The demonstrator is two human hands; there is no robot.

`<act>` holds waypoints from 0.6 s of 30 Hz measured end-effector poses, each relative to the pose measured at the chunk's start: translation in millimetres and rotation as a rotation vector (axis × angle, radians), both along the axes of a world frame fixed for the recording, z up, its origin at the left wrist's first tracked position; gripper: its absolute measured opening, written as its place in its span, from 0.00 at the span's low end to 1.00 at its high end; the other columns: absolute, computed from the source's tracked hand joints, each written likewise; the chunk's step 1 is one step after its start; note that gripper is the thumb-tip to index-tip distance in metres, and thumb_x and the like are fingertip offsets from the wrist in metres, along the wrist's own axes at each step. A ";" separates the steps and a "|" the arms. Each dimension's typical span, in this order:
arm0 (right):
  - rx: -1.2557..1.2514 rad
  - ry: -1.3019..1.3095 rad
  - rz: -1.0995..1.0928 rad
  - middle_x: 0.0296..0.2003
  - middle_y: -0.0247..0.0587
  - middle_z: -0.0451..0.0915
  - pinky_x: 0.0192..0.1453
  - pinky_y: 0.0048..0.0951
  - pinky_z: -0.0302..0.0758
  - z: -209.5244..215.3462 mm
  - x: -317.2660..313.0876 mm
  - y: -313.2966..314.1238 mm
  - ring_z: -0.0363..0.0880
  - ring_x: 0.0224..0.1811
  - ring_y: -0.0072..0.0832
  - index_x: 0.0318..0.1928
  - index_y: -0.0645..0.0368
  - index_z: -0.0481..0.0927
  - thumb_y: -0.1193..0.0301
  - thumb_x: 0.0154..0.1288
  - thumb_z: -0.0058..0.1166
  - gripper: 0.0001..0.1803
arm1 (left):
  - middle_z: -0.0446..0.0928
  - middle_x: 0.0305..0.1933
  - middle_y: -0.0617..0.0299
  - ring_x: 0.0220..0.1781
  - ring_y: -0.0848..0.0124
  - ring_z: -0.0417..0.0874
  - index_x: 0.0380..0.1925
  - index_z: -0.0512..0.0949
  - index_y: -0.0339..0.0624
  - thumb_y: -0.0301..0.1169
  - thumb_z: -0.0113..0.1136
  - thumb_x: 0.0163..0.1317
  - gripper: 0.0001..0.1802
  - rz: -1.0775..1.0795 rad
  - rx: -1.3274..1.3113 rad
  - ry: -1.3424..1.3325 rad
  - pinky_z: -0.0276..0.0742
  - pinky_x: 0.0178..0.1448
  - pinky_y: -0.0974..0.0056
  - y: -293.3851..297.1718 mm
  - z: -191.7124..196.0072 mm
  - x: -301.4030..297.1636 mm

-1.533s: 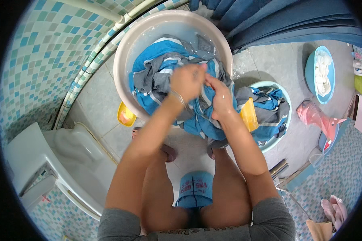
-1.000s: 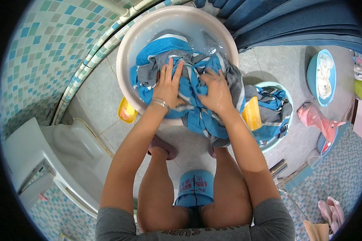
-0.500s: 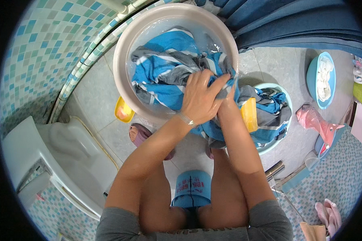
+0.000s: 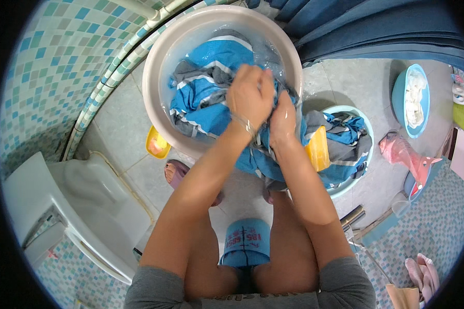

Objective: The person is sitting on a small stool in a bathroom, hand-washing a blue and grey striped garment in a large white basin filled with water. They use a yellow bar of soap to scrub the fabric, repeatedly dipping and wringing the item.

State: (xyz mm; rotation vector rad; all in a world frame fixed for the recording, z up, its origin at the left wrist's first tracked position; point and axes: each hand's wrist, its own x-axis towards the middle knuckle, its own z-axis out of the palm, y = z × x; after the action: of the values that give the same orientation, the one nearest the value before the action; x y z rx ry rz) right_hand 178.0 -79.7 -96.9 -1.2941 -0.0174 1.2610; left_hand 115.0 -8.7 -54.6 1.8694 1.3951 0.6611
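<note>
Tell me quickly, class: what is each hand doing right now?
Left hand: closed, gripping the blue and grey striped cloth in the white basin.
Right hand: closed on the same cloth, beside the left.

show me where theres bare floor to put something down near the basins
Bare tile lies left of the large white basin, between it and the mosaic curb, and between the small blue basin and the blue dish. Crowded where both hands grip the striped cloth.
</note>
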 end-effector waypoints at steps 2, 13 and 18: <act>-0.005 0.113 -0.149 0.33 0.32 0.75 0.43 0.25 0.70 19.9 -3.4 6.5 0.72 0.38 0.21 0.40 0.59 0.77 0.65 0.70 0.42 0.12 | 0.76 0.36 0.53 0.40 0.53 0.79 0.35 0.78 0.41 0.40 0.60 0.60 0.13 0.030 -0.026 -0.044 0.76 0.41 0.57 6.6 0.5 2.2; -0.267 -0.124 0.032 0.45 0.48 0.77 0.55 0.28 0.69 25.0 13.4 -0.2 0.74 0.47 0.32 0.50 0.75 0.74 0.59 0.60 0.55 0.29 | 0.76 0.34 0.54 0.33 0.51 0.79 0.33 0.78 0.41 0.41 0.59 0.60 0.14 -0.409 0.194 0.048 0.76 0.36 0.54 36.8 -16.1 -40.0; -0.328 -0.724 -0.157 0.47 0.50 0.74 0.56 0.30 0.68 56.0 42.5 3.9 0.72 0.48 0.35 0.50 0.72 0.71 0.57 0.60 0.61 0.30 | 0.75 0.41 0.51 0.47 0.52 0.77 0.43 0.75 0.36 0.33 0.73 0.48 0.24 -0.218 0.419 -0.018 0.74 0.50 0.56 50.9 -1.3 -81.6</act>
State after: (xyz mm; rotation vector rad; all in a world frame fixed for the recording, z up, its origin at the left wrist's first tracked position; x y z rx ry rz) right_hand 220.5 -75.7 -40.9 -1.9415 -0.2264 0.6229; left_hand 33.4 42.2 -55.9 2.2931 1.0761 0.9063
